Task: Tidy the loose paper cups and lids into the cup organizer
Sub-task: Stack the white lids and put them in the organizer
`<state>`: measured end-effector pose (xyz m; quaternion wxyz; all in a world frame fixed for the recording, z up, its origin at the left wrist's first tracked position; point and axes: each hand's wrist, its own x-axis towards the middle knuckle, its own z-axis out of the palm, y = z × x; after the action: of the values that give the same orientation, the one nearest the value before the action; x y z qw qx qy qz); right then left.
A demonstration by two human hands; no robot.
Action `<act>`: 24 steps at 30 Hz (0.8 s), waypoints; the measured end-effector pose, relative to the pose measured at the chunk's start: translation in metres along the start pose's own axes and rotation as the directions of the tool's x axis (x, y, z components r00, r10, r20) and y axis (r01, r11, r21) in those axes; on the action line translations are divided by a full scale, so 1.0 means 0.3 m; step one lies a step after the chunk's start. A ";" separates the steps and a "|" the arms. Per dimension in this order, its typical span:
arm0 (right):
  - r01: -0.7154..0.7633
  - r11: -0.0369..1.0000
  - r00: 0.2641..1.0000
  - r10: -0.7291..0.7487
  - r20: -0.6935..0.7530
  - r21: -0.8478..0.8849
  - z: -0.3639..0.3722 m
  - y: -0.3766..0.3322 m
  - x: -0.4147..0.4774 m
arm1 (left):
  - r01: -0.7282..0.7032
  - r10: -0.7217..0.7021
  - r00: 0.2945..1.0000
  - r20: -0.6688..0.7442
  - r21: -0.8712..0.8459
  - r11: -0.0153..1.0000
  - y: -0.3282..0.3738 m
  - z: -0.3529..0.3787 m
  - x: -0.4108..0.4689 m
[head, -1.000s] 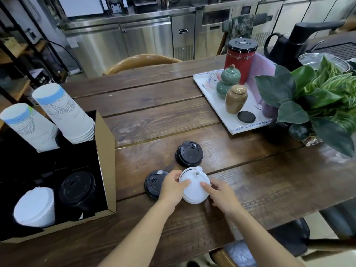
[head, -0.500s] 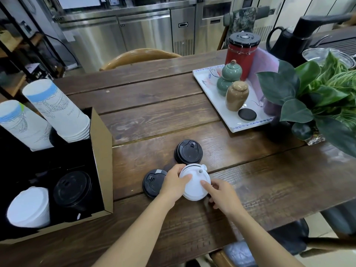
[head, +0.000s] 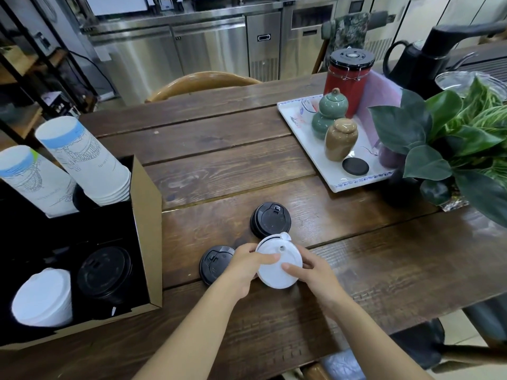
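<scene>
A white lid [head: 279,267] is held just above the wooden table [head: 219,165], tilted toward me. My left hand [head: 247,266] grips its left edge with the thumb on top, and my right hand [head: 312,272] grips its right edge. Two black lids lie on the table: one [head: 270,219] just behind the white lid, one [head: 214,264] to its left, partly hidden by my left hand. The cardboard cup organizer [head: 145,215] stands at the left with two stacks of paper cups [head: 85,163], a white lid stack [head: 44,297] and a black lid stack [head: 105,272].
A white tray [head: 340,185] with a red canister [head: 347,80] and small ceramic jars [head: 340,138] sits at the right rear. A leafy plant [head: 450,144] overhangs the right edge. A black kettle [head: 422,58] and a wooden chair back [head: 203,80] stand beyond the table.
Both hands have lifted the white lid slightly off the table and tilted it. The view has shifted a little closer.
</scene>
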<state>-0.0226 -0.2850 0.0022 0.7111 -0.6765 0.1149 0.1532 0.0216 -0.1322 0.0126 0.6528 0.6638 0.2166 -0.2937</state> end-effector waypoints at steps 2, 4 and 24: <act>0.004 0.999 1.000 -0.003 -0.005 0.049 -0.002 -0.009 0.001 | -0.017 0.017 1.000 0.010 -0.019 1.000 0.002 -0.004 -0.008; -0.022 0.996 1.000 0.023 -0.010 0.083 -0.001 -0.017 0.001 | -0.033 0.034 0.999 0.024 -0.045 0.998 0.003 -0.010 -0.013; 0.017 0.960 0.991 0.020 -0.132 0.279 0.123 -0.059 0.000 | 0.028 0.101 0.976 0.192 -0.570 0.821 -0.025 -0.020 -0.068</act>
<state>-0.0176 -0.2489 0.0208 0.7900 -0.5780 0.1833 0.0903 0.0022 -0.1239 0.0208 0.8461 0.4070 0.2101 -0.2726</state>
